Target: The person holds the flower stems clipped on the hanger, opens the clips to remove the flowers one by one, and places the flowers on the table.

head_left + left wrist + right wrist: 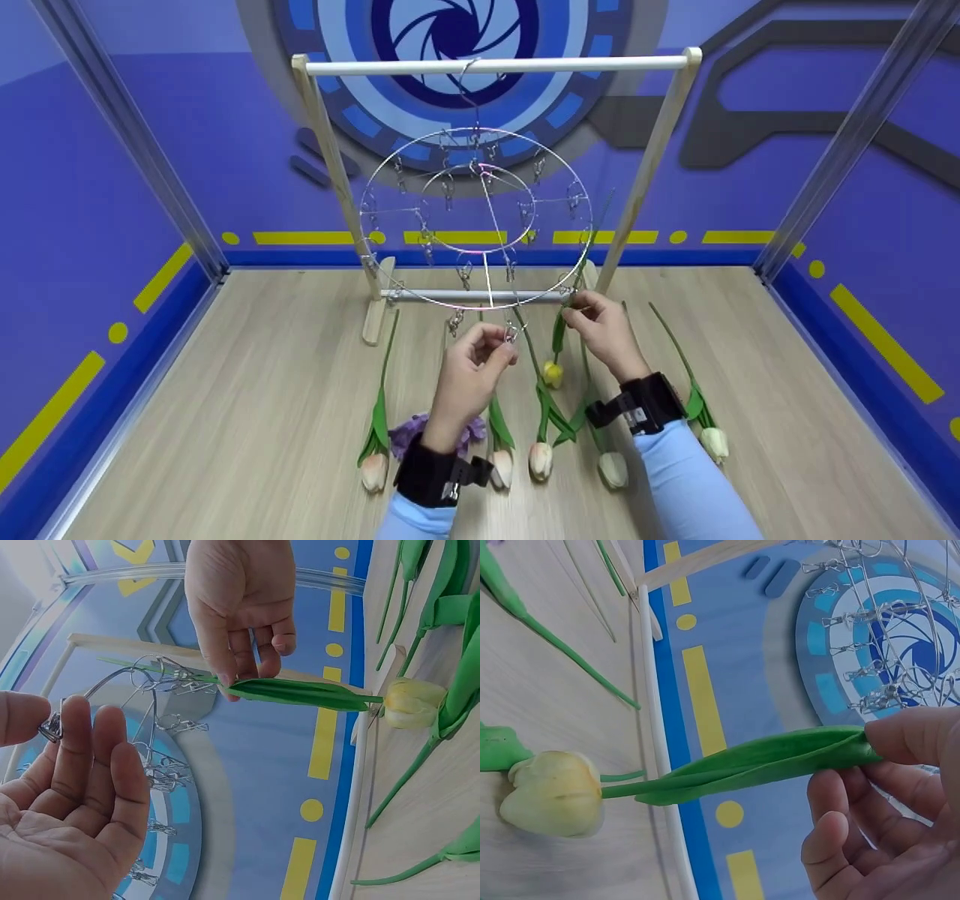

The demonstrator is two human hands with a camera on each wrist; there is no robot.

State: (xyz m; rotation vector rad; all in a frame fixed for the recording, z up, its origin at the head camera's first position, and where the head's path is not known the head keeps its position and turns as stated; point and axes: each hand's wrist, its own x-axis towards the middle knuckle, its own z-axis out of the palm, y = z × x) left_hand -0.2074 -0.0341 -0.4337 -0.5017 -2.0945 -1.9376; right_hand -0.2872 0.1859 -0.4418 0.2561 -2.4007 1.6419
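A round wire hanger [480, 307] with two rings and several metal clips hangs by its hook. My left hand [469, 371] pinches a metal clip [51, 727] at the front rim between thumb and finger. To the right, my right hand [609, 334] pinches a yellow tulip [553, 374] at its green leaf [757, 765] and stem. The bloom [555, 795] points down, while the stem runs up past the ring's right edge. Other clips [184, 679] overlap that stem just above the right fingertips in the left wrist view.
A wooden stand with a white top bar [495, 66] carries the hanger. On the table [262, 420] lie several pale tulips, among them one far right [714, 444], and a purple flower [409, 435] partly behind my left wrist. Blue panels [847, 225] enclose the back and sides.
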